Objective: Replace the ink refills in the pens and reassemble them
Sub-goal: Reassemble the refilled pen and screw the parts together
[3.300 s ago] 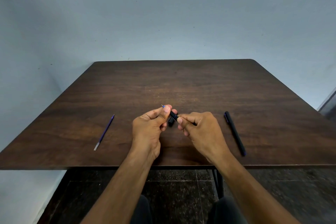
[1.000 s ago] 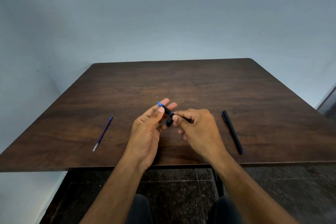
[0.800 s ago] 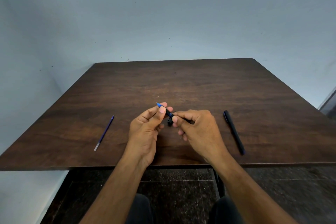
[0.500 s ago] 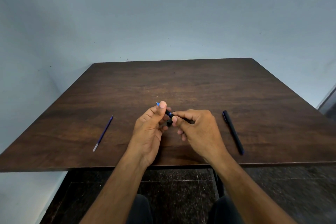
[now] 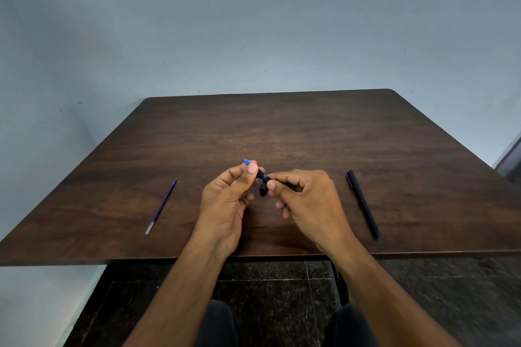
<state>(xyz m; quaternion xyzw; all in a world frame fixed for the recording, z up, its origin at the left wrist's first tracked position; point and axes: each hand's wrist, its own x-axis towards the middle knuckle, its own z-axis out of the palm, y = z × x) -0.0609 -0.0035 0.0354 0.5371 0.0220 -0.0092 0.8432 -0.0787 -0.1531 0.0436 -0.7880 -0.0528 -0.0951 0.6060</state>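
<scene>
Both my hands meet over the middle of the dark wooden table (image 5: 282, 127). My left hand (image 5: 225, 200) pinches the blue tip end of a black pen (image 5: 262, 175) between thumb and fingers. My right hand (image 5: 307, 200) grips the pen's black barrel; most of the barrel is hidden inside that fist. A small black piece (image 5: 263, 188) shows just below the pen between the two hands. A loose blue ink refill (image 5: 162, 205) lies on the table to the left. A second, whole black pen (image 5: 363, 203) lies to the right.
The table's near edge runs just under my wrists, with a dark stone floor (image 5: 282, 276) below it. A pale blue wall (image 5: 253, 22) stands behind the table's far edge. My knees show at the bottom of the frame.
My left fingers have shifted and re-pinched the blue tip end of the pen. My right hand keeps its grip on the barrel. The refill and the other pen lie unmoved.
</scene>
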